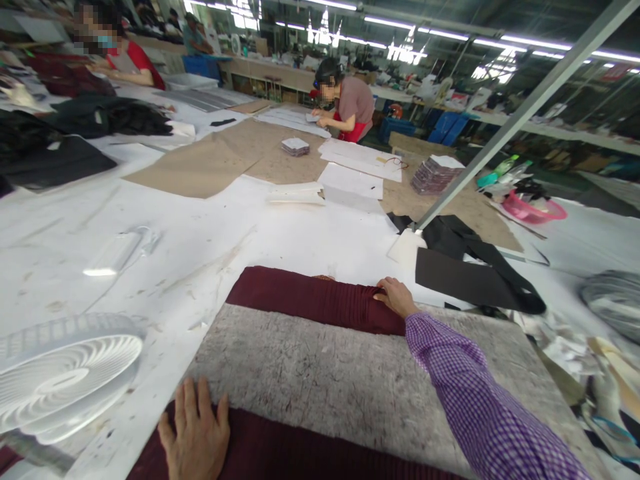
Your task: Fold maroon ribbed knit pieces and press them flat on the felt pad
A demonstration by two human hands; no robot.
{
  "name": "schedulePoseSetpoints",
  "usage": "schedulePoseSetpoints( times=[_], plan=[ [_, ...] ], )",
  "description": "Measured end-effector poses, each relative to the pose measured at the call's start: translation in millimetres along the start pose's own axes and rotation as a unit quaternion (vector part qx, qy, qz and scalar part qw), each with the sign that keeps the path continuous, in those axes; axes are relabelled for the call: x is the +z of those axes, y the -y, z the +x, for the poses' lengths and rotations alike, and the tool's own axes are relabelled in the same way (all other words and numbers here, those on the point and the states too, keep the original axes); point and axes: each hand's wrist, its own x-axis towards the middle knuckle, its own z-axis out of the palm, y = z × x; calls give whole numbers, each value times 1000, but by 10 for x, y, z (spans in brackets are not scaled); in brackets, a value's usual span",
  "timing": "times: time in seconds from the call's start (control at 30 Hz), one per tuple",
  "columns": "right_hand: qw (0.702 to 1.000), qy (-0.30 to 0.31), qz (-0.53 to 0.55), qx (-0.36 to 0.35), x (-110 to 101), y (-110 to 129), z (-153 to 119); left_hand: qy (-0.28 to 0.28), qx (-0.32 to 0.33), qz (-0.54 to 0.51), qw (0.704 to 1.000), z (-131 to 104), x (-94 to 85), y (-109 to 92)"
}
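Observation:
Flat on the near maroon fabric (280, 447) lies my left hand (195, 427), its fingers spread at the left corner of a grey mottled board (320, 373). My right hand (397, 297) is at the right end of a pleated maroon cloth (310, 297) along the board's far edge. Its fingers curl over the cloth's top edge, with the fingertips partly hidden. Grey board surface shows between the two maroon pieces.
A white fan (65, 380) stands at the left. Black fabric pieces (465, 267) and a slanted metal pole (515, 120) are at the right, with a pink basket (535, 208) beyond. Two people work across the table, near stacked pieces (437, 175).

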Motion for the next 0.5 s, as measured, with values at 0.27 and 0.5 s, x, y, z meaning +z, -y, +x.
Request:
schedulePoseSetpoints(
  times=[0.27,0.5],
  plan=[
    [998,59,20,-8,-63,-19,43,-3,5,3,1000,-2,-23,-5],
    [990,135,41,22,-78,-143,160,3,6,16,1000,-4,6,13]
  ],
)
